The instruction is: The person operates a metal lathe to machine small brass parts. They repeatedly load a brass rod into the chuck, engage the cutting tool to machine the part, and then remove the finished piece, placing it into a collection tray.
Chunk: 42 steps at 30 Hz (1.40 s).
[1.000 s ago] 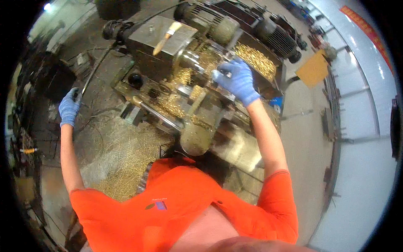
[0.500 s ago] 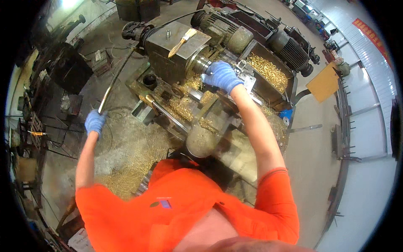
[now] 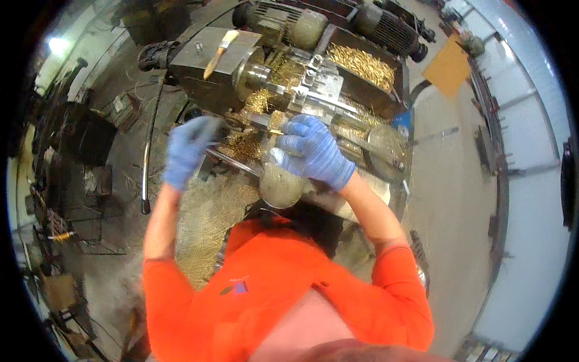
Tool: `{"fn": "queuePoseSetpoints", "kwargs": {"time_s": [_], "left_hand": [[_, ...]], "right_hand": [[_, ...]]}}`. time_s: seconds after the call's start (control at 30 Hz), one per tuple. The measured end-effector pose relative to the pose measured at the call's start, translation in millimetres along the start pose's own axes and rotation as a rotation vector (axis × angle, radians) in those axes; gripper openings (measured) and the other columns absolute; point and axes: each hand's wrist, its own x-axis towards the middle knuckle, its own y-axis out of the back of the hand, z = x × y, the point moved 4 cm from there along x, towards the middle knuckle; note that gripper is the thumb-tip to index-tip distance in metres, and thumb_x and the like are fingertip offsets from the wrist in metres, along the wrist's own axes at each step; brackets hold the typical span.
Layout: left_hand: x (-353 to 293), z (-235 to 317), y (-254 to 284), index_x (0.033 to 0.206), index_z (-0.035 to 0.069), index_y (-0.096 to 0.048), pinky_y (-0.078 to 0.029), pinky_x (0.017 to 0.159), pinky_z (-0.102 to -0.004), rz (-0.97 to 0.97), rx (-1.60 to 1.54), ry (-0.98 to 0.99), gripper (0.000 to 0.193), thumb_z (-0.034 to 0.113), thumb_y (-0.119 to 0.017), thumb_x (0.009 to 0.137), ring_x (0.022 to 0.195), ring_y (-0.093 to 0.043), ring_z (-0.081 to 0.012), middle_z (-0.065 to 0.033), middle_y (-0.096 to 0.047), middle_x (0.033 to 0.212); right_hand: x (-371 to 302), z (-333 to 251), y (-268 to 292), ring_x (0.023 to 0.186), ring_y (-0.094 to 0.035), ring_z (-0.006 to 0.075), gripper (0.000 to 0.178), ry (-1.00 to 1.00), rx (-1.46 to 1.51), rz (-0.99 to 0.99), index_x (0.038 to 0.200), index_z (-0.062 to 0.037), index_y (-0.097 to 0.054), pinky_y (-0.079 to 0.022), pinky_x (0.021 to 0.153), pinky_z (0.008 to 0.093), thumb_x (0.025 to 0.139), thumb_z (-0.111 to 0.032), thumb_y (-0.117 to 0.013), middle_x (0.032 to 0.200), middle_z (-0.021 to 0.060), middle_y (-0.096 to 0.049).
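Note:
My right hand point(image 3: 316, 148), in a blue knit glove, is closed above the front of a small metal lathe. A small brass-coloured piece point(image 3: 275, 131) shows at its fingertips; its full shape is hidden. My left hand point(image 3: 188, 151), gloved alike, is at the machine's front left, its fingers smeared by motion. A long lever point(image 3: 146, 181) with a dark grip hangs to its left, apart from the hand. Beyond the hands are the round chuck point(image 3: 252, 78) and a tool slide point(image 3: 319, 84). A rounded metal housing point(image 3: 281, 184) sits below my right hand.
A wooden-handled brush point(image 3: 221, 54) lies on the headstock point(image 3: 199, 69). Behind the slide, a metal trough point(image 3: 395, 99) holds many small brass parts point(image 3: 362, 65). Motors point(image 3: 389, 30) stand at the back. Brass shavings point(image 3: 208, 211) cover the floor in front; a tan board point(image 3: 447, 66) is at right.
My left hand has let go of the lever and moved right to the machine's front. My right hand has come back from the chuck toward me. The view has shifted slightly.

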Motion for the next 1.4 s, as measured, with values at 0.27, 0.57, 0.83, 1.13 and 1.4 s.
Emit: {"fn": "queuePoseSetpoints", "kwargs": {"time_s": [0.27,0.57,0.83,1.13,1.4], "left_hand": [[4,29,-137,0.082,0.005,-0.064,-0.045,0.055,-0.0312,-0.369,-0.067,-0.116,0.028,0.032,-0.058,0.085,0.059,-0.059,-0.0211,-0.0104,-0.062,0.069],[-43,-2,-174,0.115,0.006,-0.049,-0.05,0.059,-0.0252,-0.503,-1.502,0.646,0.038,0.032,-0.054,0.088,0.07,-0.06,-0.0135,-0.0058,-0.062,0.081],[-34,-8,-180,0.099,0.002,-0.06,-0.05,0.063,-0.0243,-0.499,-1.047,0.404,0.035,0.035,-0.058,0.086,0.073,-0.06,-0.011,-0.0041,-0.063,0.085],[-35,18,-182,0.092,0.001,-0.062,-0.043,0.053,-0.0196,-0.427,-1.12,0.567,0.026,0.026,-0.056,0.088,0.064,-0.055,-0.0068,-0.0005,-0.062,0.077],[-34,-28,-194,0.091,0.001,-0.061,-0.045,0.053,-0.0217,-0.493,-1.034,0.54,0.029,0.029,-0.055,0.088,0.062,-0.057,-0.01,-0.0038,-0.061,0.075]], "right_hand": [[-33,-15,25,0.073,-0.054,0.0275,0.022,-0.192,-0.124,-0.199,0.067,-0.0075,-0.062,-0.043,0.069,0.0372,0.071,-0.029,-0.066,0.072,0.0072,-0.057],[-55,-37,21,0.095,-0.054,0.0325,0.031,-0.392,0.27,0.145,0.092,-0.0063,-0.064,-0.045,0.082,0.0393,0.07,-0.027,-0.071,0.102,0.0137,-0.059],[-67,-22,26,0.082,-0.057,0.0304,0.024,-0.413,0.245,0.149,0.085,-0.0056,-0.066,-0.047,0.072,0.0377,0.071,-0.025,-0.071,0.091,0.0133,-0.06],[-80,-8,21,0.082,-0.058,0.0296,0.027,-0.599,0.352,0.126,0.085,-0.0056,-0.068,-0.048,0.072,0.0363,0.071,-0.028,-0.072,0.089,0.0147,-0.062],[-82,-7,21,0.083,-0.057,0.0303,0.024,-0.62,0.35,0.123,0.084,-0.0062,-0.068,-0.047,0.073,0.0366,0.071,-0.027,-0.071,0.09,0.0152,-0.061]]}}
